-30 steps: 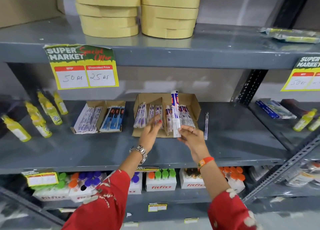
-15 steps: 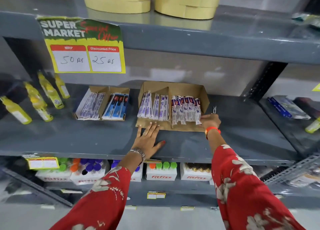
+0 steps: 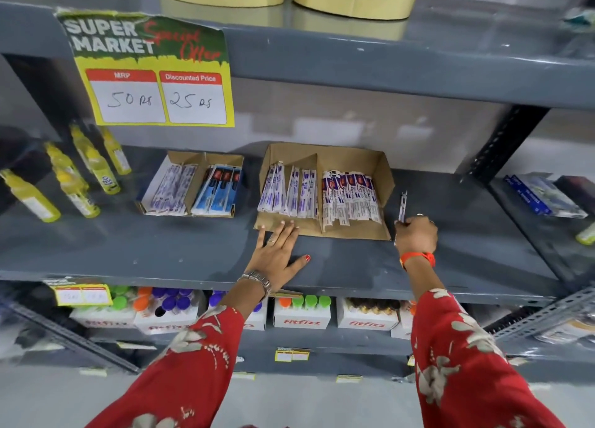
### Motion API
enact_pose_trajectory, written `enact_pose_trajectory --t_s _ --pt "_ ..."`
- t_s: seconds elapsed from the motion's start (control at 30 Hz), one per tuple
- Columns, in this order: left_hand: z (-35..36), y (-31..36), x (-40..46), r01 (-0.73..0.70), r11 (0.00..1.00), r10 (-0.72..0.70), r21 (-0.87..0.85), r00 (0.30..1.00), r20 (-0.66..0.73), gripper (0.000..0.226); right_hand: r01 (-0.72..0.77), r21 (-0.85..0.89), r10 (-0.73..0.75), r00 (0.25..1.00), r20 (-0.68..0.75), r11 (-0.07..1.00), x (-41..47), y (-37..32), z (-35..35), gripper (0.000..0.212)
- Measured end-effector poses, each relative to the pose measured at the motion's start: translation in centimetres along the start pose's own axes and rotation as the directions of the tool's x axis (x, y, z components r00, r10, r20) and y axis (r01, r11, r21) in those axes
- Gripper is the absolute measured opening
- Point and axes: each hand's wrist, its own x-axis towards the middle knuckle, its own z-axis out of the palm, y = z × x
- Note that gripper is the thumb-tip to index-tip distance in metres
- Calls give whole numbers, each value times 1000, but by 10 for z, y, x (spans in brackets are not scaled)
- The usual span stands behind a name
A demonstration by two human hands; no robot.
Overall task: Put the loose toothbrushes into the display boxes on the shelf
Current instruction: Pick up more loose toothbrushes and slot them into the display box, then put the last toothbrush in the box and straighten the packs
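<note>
Toothbrush [image 3: 402, 207] pinched in rt hand [image 3: 416, 234] – lt hand [image 3: 277, 253] flat, seemingly touching box [image 3: 380, 169].

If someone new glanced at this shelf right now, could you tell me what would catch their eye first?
Probably the yellow and green price sign hanging from the upper shelf edge at the left. Next, the right hand pinching a loose toothbrush just right of the open cardboard display box, while the left hand lies flat at its front edge.
</note>
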Motion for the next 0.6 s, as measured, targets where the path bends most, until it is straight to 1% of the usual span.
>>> enact_pose_trajectory --t_s 0.07,0.13,0.2,0.3,0.37,0.43,0.5,0.53,0.6 --pt "0 0 -1 2 1000 -2 -5 1000 -14 86 -6 -102 10 999 39 995 -1 2 -2 33" --pt "0 1 -1 0 1000 0 -10 1000 -18 86 -4 -163 15 998 66 987 -4 2 -5 37" --pt "-1 1 -1 0 1000 0 -9 1000 -16 86 -3 -190 17 997 74 982 -7 0 -7 34" --pt "-2 2 -2 -3 1000 2 -15 1000 -18 86 -15 -178 24 998 50 984 -7 0 -10 25" --pt "-3 1 -3 -6 999 5 -38 1000 -19 86 -31 -134 39 998 52 990 -9 2 -12 24" --pt "-5 1 -4 -27 994 21 -104 998 -60 82 -87 -37 89 995 49 996 -12 6 -16 21" --pt "-11 2 -6 -49 972 12 -231 987 -160 71 -177 87 173 984 50 980 -15 10 -22 20" --pt "-14 2 -7 -52 951 -17 -306 975 -220 63 -215 140 209 976 56 966 -18 12 -26 19" --pt "-18 2 -9 -42 894 -102 -446 951 -294 53 -252 223 242 968 69 942 -23 17 -33 15"
